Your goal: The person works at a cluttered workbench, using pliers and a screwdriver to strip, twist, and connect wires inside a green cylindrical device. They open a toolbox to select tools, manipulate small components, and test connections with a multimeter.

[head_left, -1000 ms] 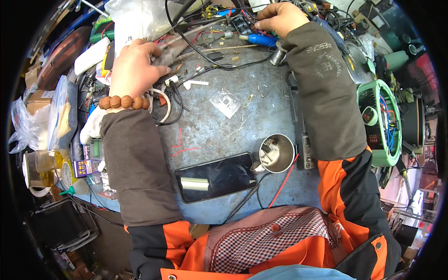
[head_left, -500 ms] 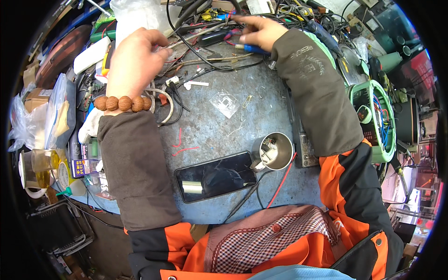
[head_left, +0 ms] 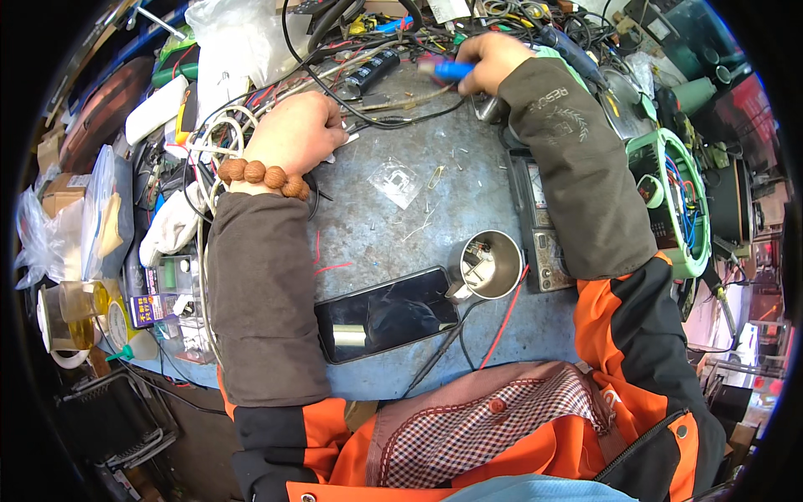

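From the middle of the bench (head_left: 351,205), we see tangled cables (head_left: 514,12) heaped around twelve and one o'clock; a black cable (head_left: 393,126) loops on the near side of a black cylinder (head_left: 374,71). A crumpled, translucent plastic bag (head_left: 238,46) lies past ten, a glossy phone (head_left: 389,314) at six, a round metal cup (head_left: 510,266) of small parts at four. Our right hand (head_left: 493,65), at one, closes around a blurred blue object (head_left: 452,71). Our left hand (head_left: 297,130), at ten, is half-curled; we cannot tell whether it grips anything.

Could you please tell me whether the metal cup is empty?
Not empty: small pale and dark parts lie inside the metal cup.
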The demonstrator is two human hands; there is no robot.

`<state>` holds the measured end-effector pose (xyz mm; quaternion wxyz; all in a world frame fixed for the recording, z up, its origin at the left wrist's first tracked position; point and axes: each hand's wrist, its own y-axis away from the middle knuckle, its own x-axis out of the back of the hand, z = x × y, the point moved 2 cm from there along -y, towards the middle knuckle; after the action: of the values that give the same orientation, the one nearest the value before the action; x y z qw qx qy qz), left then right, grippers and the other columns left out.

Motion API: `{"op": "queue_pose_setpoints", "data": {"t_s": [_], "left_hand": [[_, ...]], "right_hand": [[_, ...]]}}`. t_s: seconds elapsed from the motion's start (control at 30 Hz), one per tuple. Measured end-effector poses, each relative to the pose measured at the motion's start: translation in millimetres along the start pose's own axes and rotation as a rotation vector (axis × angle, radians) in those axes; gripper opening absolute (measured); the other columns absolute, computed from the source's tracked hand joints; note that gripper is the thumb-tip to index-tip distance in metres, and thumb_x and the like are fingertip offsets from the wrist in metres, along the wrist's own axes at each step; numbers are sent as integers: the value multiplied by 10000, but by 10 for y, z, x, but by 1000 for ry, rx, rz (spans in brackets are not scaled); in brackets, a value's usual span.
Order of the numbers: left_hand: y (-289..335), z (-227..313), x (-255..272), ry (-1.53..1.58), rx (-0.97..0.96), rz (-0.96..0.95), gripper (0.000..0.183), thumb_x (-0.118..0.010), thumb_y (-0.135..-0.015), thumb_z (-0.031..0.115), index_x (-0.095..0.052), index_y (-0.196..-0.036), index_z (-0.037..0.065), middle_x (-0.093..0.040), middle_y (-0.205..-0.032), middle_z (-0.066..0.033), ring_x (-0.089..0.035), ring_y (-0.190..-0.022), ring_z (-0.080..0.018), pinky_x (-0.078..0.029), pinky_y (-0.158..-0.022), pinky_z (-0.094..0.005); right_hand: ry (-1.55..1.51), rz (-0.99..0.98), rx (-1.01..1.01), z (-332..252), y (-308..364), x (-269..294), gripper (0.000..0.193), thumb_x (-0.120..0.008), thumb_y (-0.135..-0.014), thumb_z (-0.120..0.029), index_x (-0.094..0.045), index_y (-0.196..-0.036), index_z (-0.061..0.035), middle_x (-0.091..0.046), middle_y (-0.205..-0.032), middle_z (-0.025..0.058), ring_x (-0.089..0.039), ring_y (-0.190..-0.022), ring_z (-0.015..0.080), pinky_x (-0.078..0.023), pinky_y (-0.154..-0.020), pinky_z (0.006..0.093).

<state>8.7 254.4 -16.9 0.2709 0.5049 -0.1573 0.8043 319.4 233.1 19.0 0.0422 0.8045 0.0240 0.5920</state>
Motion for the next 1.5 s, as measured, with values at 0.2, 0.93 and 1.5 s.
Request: {"op": "queue_pose_setpoints", "data": {"t_s": [0.2, 0.93, 1.5], "left_hand": [[23, -88, -5, -248, 30, 392, 221, -702, -918, 210, -768, -982, 9, -764, -994, -255, -731, -976, -454, -570, -876, -522], [14, 139, 63, 196, -77, 33, 241, -858, -831, 121, -775, -1024, 3, -665, -788, -34, -612, -743, -138, -520, -710, -329], [-78, 299, -356, 106, -278, 41, 391, -743, -985, 161, -724, -1358, 47, -654, -1245, -167, -668, -1165, -357, -547, -1018, -419]], "right_hand": [[52, 659, -124, -278, 228, 143, 267, -848, -889, -228, -838, -1091, -54, -814, -986, 184, -781, -964, 338, -602, -905, 431], [425, 63, -217, 163, 207, 63, 442, -898, -798, -242, -818, -1219, -136, -805, -1141, 185, -769, -1104, 374, -600, -992, 450], [399, 93, -175, 388, -12, -211, 219, -783, -881, -202, -872, -1072, -140, -819, -1032, 168, -783, -1003, 353, -615, -914, 451]]}}
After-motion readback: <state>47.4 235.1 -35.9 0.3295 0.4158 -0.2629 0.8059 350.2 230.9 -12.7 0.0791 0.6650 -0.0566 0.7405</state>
